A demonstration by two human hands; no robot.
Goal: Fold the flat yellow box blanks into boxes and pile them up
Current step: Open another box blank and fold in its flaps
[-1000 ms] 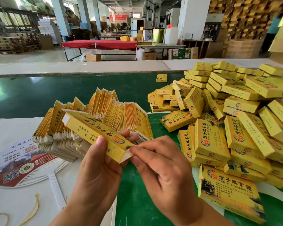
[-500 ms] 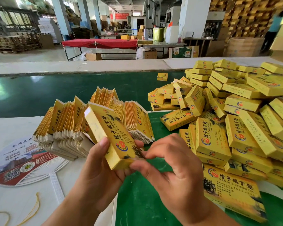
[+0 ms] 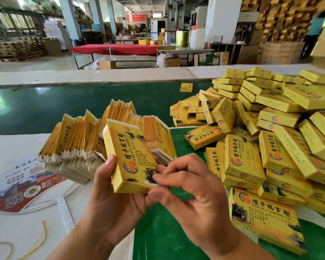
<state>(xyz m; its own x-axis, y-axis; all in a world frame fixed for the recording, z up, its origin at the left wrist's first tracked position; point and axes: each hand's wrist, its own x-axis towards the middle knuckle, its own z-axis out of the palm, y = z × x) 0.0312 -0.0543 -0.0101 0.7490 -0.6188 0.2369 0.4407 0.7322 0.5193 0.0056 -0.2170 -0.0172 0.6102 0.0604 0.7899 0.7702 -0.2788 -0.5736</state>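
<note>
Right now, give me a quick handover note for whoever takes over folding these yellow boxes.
Left hand holds the box in progress, popped into shape.
Right hand pinches its near end flap, not yet fully tucked.
Flat blanks stand bundled behind the hands; a large batch remains.
Done: a big pile of folded boxes on the right.
Left: close this flap, add the box to the pile, fold the remaining blanks.
</note>
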